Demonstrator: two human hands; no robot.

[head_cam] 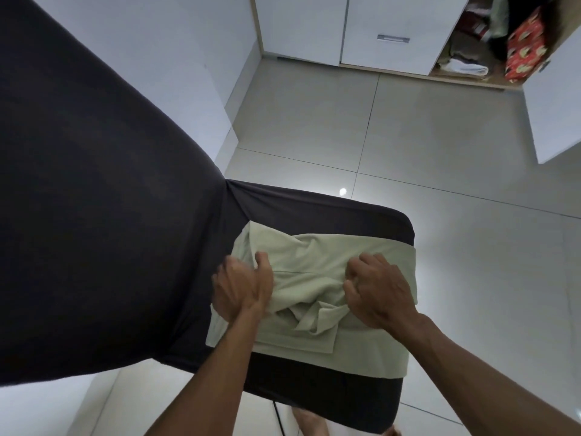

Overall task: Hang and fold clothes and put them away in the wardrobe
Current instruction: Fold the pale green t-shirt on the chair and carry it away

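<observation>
A pale green garment (308,272) lies crumpled and partly folded on the seat of a chair covered in dark cloth (330,212). My left hand (242,284) grips the garment's left side, with the thumb curled over a fold. On the garment's right side, my right hand (377,287) bunches the fabric in curled fingers. The wardrobe (371,33) stands at the far wall, its right compartment open, with folded clothes (465,66) stacked on the bottom shelf.
The chair's dark-covered backrest (94,184) fills the left of the view. A red patterned fabric item (525,48) hangs in the open wardrobe compartment. The white wardrobe door (553,102) swings out at the right. Pale floor tiles (408,136) stretch between chair and wardrobe.
</observation>
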